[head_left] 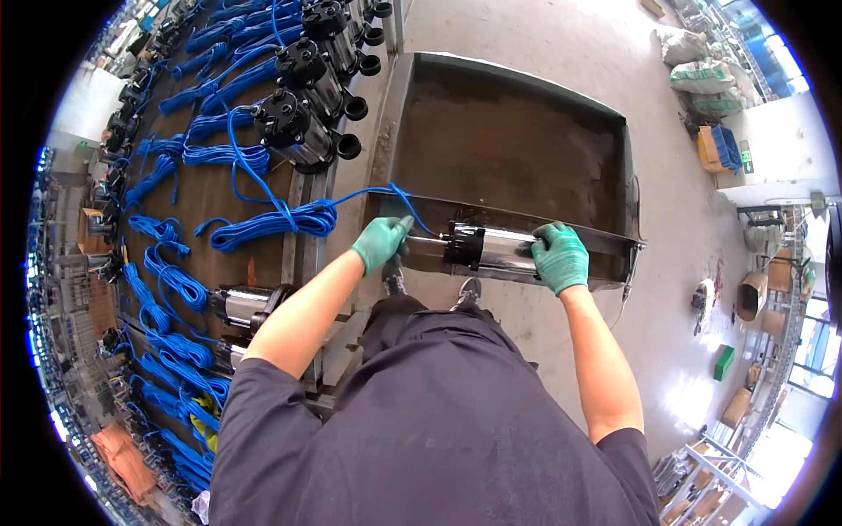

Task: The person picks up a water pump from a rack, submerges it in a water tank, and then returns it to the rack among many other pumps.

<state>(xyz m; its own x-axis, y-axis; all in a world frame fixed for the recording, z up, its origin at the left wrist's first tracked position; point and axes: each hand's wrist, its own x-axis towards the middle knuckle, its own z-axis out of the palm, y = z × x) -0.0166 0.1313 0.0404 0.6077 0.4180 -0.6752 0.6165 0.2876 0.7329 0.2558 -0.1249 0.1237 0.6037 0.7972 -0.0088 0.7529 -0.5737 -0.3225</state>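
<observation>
hands: left (381, 242) and right (560, 257) both clasp steel pump (491, 251) over tray (517, 140).

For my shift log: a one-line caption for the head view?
Gloved left hand and right hand hold a steel pump over a metal tray's rim, blue cable trailing left.

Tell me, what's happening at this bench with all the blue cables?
A person in green gloves holds a shiny metal pump lying sideways across the near rim of a big dark metal tray. The left hand grips the end where its blue cable comes out; the right hand clasps the steel body. On the workbench to the left stand more pumps, each with a coiled blue cable.
</observation>
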